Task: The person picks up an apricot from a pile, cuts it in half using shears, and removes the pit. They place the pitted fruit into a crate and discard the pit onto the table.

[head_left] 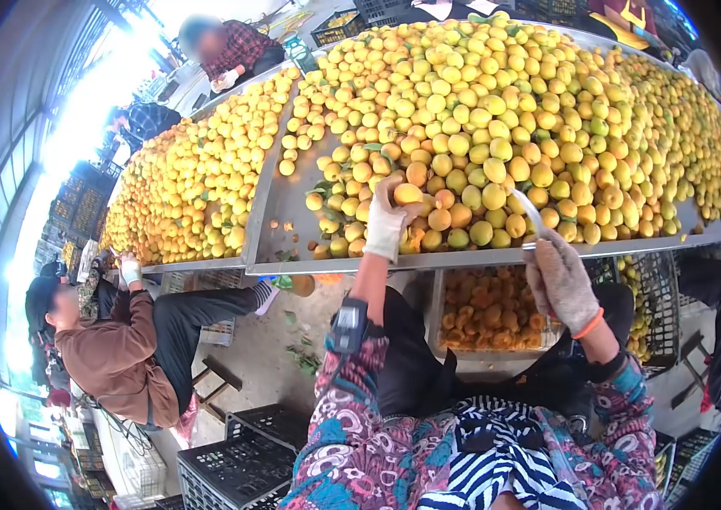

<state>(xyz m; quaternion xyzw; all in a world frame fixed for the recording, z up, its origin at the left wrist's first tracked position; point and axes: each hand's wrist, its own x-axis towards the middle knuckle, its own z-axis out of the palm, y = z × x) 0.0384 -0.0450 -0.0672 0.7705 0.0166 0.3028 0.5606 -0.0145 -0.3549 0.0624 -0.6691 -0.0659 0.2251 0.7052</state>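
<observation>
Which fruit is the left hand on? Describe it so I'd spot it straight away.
Find the long metal table carrying the heap of yellow fruit and go to the heap's near edge, left of centre. The white-gloved left hand reaches up there, apart from the right hand with its thin blade. The orange-tinged fruit is the only one pinched between glove fingertips; its neighbours lie loose.

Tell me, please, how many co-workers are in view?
3: brown jacket seated lower left, red plaid shirt at top, dark plaid shirt upper left; others may be hidden at the right edge.
</observation>
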